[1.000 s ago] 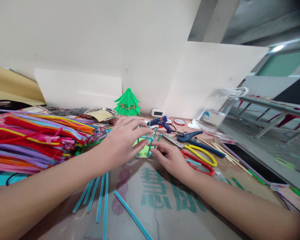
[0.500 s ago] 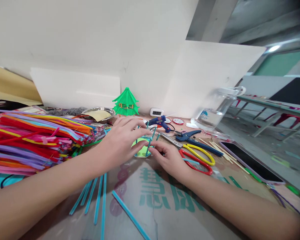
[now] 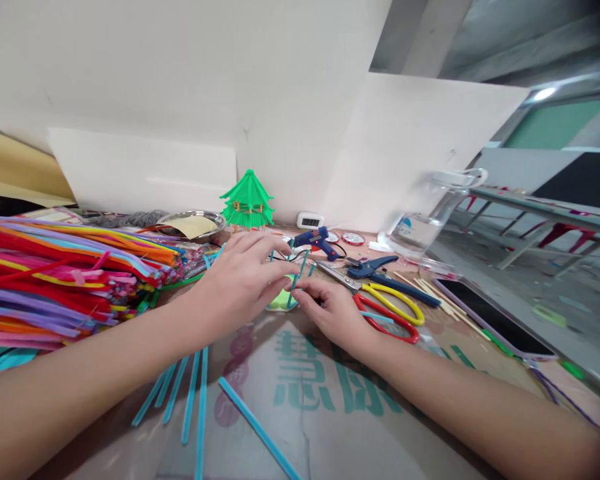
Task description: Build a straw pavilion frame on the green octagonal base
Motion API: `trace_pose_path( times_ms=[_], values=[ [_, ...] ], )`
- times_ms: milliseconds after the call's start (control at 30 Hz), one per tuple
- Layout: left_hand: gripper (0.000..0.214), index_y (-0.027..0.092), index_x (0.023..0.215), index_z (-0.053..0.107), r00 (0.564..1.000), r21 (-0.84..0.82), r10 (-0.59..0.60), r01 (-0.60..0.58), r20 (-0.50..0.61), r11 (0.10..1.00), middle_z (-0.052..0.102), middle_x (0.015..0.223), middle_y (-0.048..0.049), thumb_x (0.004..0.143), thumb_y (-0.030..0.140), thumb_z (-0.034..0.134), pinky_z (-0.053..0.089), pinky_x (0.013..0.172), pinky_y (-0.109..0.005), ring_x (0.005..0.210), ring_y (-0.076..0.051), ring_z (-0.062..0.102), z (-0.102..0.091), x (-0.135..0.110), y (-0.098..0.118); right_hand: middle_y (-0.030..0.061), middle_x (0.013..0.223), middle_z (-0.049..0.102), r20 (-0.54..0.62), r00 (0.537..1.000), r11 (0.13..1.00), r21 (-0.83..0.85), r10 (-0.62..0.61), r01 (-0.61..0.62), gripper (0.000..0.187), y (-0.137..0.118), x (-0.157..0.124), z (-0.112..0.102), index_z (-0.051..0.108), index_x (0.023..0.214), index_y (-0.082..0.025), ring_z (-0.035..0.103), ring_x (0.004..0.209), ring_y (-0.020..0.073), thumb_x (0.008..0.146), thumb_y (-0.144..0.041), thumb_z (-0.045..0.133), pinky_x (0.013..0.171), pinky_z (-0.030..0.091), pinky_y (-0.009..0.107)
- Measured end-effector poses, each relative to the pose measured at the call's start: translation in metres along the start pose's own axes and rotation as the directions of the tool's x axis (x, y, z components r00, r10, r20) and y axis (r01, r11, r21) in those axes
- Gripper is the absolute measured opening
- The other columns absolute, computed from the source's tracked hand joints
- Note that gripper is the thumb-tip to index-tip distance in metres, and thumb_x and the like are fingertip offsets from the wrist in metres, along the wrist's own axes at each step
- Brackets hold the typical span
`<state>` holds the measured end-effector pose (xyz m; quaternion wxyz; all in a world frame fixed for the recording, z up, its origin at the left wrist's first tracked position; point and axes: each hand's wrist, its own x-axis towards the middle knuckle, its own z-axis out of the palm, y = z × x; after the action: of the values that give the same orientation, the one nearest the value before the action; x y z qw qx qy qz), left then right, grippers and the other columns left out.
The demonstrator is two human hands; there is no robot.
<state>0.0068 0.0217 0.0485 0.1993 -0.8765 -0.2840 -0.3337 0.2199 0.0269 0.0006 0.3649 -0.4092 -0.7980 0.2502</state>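
A small piece with a round light-green base (image 3: 279, 304) and several upright blue pipe cleaners (image 3: 304, 261) stands between my hands. My right hand (image 3: 334, 312) pinches the foot of one upright pipe cleaner with thumb and forefinger. From the other side, my left hand (image 3: 247, 275) curves over the piece, thumb and forefinger closed at the same pipe cleaner; its other fingers hide part of the base. Loose blue pipe cleaners (image 3: 192, 400) lie beneath my left forearm, and a single blue strip (image 3: 257, 427) lies slantwise nearer me.
Bundles of coloured pipe cleaners (image 3: 70, 280) fill the left side. Behind stand a green tree-shaped model (image 3: 249, 203) and a small digital clock (image 3: 310, 220). To the right lie a glue gun (image 3: 316, 240), scissors (image 3: 393, 303), blue cutters (image 3: 375, 268), a phone (image 3: 493, 317) and a clear jug (image 3: 423, 223).
The whole scene has shifted slightly left and up in view. Both hands stay at the small piece, their fingers in nearly the same hold.
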Motion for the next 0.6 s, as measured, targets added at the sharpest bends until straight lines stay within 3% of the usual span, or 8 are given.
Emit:
trace_pose_path(
  times_ms=[333, 600],
  values=[
    [0.023, 0.021, 0.118, 0.066, 1.0, -0.003, -0.03, 0.03, 0.001, 1.0, 0.066, 0.123, -0.0093, 0.1, 0.027, 0.053, 0.04, 0.106, -0.048, 0.122, -0.027, 0.056, -0.0013, 0.001, 0.0023, 0.002, 0.077, 0.066, -0.008, 1.0, 1.0, 0.02, 0.019, -0.019, 0.027, -0.0037, 0.0004, 0.0008, 0.071, 0.093, -0.017, 0.054, 0.068, 0.0147, 0.095, -0.036, 0.051, 0.064, 0.042, 0.026],
    [0.018, 0.026, 0.109, 0.07, 1.0, 0.02, -0.003, 0.002, 0.012, 1.0, 0.065, 0.122, -0.0076, 0.098, 0.024, 0.056, 0.042, 0.104, -0.049, 0.12, -0.028, 0.056, -0.0004, -0.0003, 0.0001, 0.0008, 0.075, 0.066, -0.006, 1.0, 0.999, 0.038, -0.006, 0.006, 0.025, -0.0045, -0.0002, 0.0, 0.071, 0.093, -0.018, 0.054, 0.067, 0.0141, 0.095, -0.034, 0.052, 0.062, 0.041, 0.025]
  ],
)
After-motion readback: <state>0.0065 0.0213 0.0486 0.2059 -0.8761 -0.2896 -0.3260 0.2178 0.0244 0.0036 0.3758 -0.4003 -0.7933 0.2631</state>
